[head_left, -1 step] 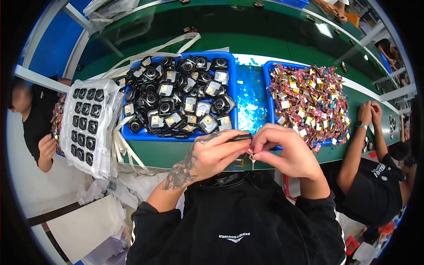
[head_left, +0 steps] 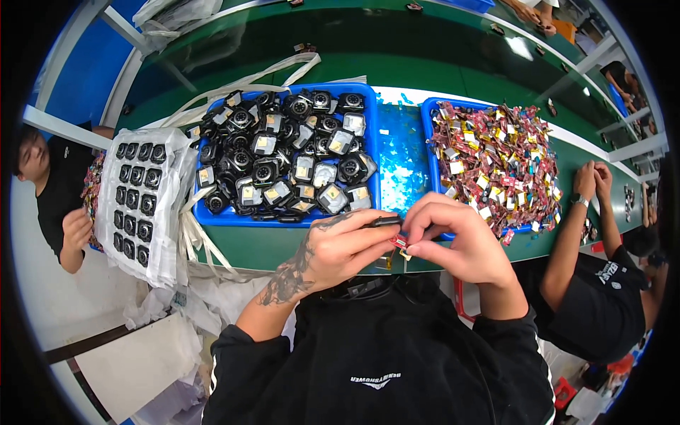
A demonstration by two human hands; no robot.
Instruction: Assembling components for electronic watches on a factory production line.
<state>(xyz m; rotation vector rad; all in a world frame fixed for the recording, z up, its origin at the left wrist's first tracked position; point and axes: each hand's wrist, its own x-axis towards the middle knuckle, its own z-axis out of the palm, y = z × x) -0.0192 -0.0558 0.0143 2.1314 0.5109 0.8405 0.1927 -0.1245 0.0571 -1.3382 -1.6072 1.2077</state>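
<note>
My left hand (head_left: 333, 248) is closed around a black watch case (head_left: 383, 222), its thin edge showing above the fingers. Against it, between both hands, sits a small red circuit piece (head_left: 399, 242) with a pale tab. My right hand (head_left: 460, 241) pinches this piece with thumb and fingertips, right beside the left fingers. Just beyond the left hand, a blue tray (head_left: 283, 221) is heaped with black watch cases (head_left: 268, 170). Farther right, another blue tray (head_left: 433, 166) holds a pile of red circuit pieces with white and yellow tabs (head_left: 492, 170).
On the left, a white padded tray (head_left: 106, 212) carries rows of watch cases. Blue film scraps (head_left: 404, 163) lie between the two blue trays on the green table (head_left: 340, 244). White straps (head_left: 202, 241) hang beside the padded tray. Co-workers sit at both sides.
The red circuit piece shows slightly more between my fingers. My right hand has shifted slightly up and left.
</note>
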